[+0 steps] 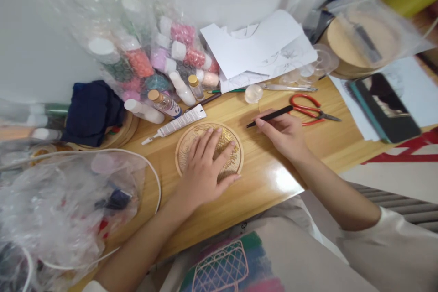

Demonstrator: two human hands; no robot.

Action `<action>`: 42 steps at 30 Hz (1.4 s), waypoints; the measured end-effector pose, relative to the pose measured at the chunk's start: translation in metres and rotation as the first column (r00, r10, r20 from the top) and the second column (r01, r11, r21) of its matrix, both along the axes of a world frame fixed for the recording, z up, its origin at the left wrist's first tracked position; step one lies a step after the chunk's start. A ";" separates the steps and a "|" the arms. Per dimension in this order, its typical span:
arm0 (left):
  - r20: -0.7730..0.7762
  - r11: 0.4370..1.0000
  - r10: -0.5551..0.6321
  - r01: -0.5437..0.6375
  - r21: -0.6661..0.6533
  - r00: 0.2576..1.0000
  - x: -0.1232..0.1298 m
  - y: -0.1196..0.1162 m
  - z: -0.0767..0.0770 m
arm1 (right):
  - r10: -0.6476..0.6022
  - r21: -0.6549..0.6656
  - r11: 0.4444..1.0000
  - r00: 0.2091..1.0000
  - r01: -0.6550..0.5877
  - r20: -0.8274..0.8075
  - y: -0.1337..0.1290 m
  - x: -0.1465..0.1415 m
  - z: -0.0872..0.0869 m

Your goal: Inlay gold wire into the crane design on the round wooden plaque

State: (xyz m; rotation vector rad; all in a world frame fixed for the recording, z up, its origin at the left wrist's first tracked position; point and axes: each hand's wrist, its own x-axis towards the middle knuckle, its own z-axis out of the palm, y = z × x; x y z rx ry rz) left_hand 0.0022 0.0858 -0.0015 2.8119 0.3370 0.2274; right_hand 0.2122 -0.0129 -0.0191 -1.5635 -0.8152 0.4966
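Steadying the patterned disc [230, 164] under our flat, spread left hand [201, 171], at eight o'clock from the black tweezers [275, 114] our right hand [285, 134] pinches, we do best pressing lightly and evenly.

The wooden tabletop [260, 169] looks glossy, the tweezers [275, 114] matt.

Head-worn view — forward and down, fairly near the hands [204, 166].

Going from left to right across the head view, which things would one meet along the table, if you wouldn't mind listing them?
Navy cloth, round board, tweezers, red-handled pliers, phone.
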 end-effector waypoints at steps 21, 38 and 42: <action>0.035 1.000 0.014 -0.014 -0.020 0.999 -0.001 -0.001 -0.001 | -0.022 0.007 1.000 1.000 0.021 0.020 0.000 0.000 -0.002; 0.049 0.999 0.002 0.001 -0.048 0.999 -0.003 -0.002 0.003 | 0.313 -0.051 0.946 0.864 -0.319 0.394 -0.013 -0.005 0.023; 0.034 0.999 -0.007 0.008 -0.051 0.999 -0.004 -0.002 0.004 | 0.338 -0.069 0.938 0.854 -0.339 0.395 -0.014 -0.004 0.026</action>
